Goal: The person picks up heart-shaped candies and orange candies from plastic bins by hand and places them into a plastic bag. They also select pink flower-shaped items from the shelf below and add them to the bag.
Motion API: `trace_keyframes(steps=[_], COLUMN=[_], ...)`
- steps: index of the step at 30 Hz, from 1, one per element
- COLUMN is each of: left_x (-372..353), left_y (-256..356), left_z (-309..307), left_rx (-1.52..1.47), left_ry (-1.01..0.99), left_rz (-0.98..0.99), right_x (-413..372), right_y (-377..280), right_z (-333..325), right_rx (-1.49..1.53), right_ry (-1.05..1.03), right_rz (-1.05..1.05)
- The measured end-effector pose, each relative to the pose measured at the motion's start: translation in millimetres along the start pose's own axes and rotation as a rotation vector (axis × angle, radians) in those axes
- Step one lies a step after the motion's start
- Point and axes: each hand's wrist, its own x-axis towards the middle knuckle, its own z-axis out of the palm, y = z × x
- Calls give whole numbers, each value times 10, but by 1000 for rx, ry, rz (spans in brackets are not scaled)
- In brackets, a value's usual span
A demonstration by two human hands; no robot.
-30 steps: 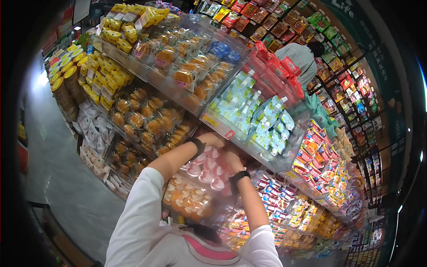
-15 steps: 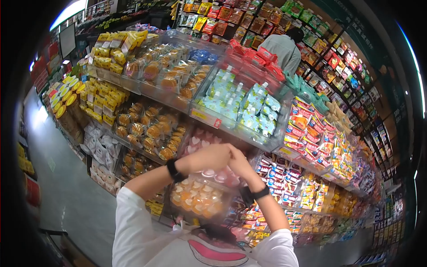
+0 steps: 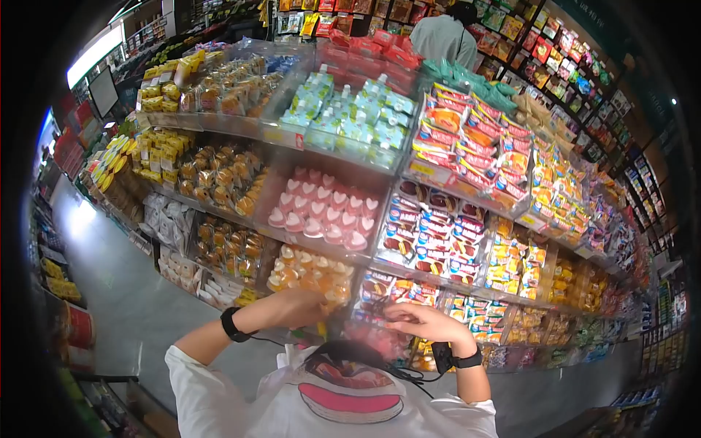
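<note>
Both hands: a second ago they were in among the pink cups (image 3: 325, 212), under the upper shelf; half a second ago they met in front of them. Now they are drawn back towards the body, lower and well apart.
Pink cups: partly covered by hands and forearms in both earlier views, now in plain sight from my spot.
Shelves: they sit more level in the view than they did a second ago.
Left hand (image 3: 296, 307): just below the orange cups (image 3: 310, 274) as I see it, overlapping the lower edge of their bin; the fingers are curled and smeared by motion, so I can't tell whether they close on anything or touch the bin.
Right hand (image 3: 427, 321): lower and to the right of the pink cups, in front of the low packets (image 3: 401, 288); its fingers are loosely parted and point towards the other hand.
Pink patch (image 3: 380, 342): below the right fingertips, too blurred to name.
Pink cups' place: a clear bin on the middle shelf, above and beyond both hands, right under the pale blue pouches (image 3: 350, 113).
Pink cups' look: tidy slanting rows, pink bodies with pale heart-shaped tops.
Orange cups' look: one bin lower, warm orange with whitish hearts on top, packed close.
Wrists: a black band (image 3: 234, 325) on the left, another dark band (image 3: 467, 360) on the right.
</note>
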Motion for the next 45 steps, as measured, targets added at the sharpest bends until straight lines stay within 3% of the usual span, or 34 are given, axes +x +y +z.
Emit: trace_keyframes(steps=[2,5,7,8,12,15,18,21,24,27,30,33,36,38,41,43,45], left_x=[91,327,439,495,798,999,1357,1735,2153,2387,2807,2941,3068,3313,3282,3210,3121], left_y=[-126,-365,-523,-492,-791,-776,-1134,-1099,-1083,-828,-1245,-1277,-1339,-1656,-1345,-1270,-1388], left_z=[322,863,1288,1433,2262,2703,3370,3538,3732,3602,4119,4251,4440,4891,4695,4519,4324], left_rx=[45,19,-66,-97,49,-35,-34,-60,-117,10,495,279,321,404,133,-225,-611], left_ry=[134,131,136,129,90,109,106,89,216,292,99,-64,31,132,373,363,162], left_rz=[115,60,39,8,-159,33,146,66,28,131,133,-33,9,60,-131,-266,-305], right_x=[-272,-751,-1005,-1116,-1336,-1289,-1196,-1072,-840,-617,-419,-319,-244,-235,-262,-255,-245], right_y=[320,715,1170,1291,2237,2930,3382,3885,3905,3756,3890,4008,4040,3980,3687,3668,3803], right_z=[7,61,168,224,740,1327,1777,2054,1989,1873,1953,1983,2055,2024,1864,1883,1991], right_rx=[12,328,345,366,376,125,209,119,118,172,325,467,685,612,652,643,540], right_ry=[70,252,419,445,353,322,246,189,244,227,362,320,349,354,342,354,391], right_rz=[-20,256,261,374,411,596,691,597,468,471,497,557,579,576,574,521,413])
